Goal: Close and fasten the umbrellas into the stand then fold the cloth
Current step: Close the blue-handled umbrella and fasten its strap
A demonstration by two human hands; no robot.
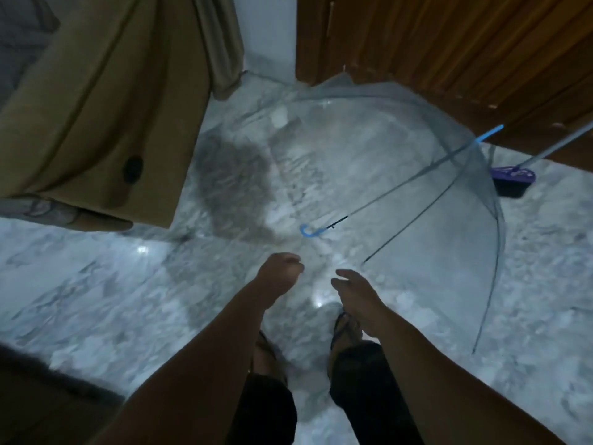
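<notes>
While both hands hang empty over the marble floor (96,284), the clear umbrella (369,162) lies open on its side ahead, canopy spread toward the wooden door (449,43). Left hand (279,273): fingers curled into a loose fist, holding nothing. Right hand (356,292): fingers relaxed and extended, also holding nothing. Key relation: blue hook handle (307,230) sits at about 12 o'clock from the hands, near but not touching, roughly centred between them, left fist looks marginally nearer. Shaft (401,184) runs from the handle out toward 2 o'clock, ending at the blue tip (489,133), so the long axis points away and to the right. My read: either hand could take the handle, right hand then better placed to slide along the shaft and collapse the canopy. No stand or cloth identifiable from this angle. Tan curtain (96,107) at 10 o'clock, purple broom (510,183) at 2 o'clock beyond the canopy edge. Frame is blurred, fine finger detail uncertain.
</notes>
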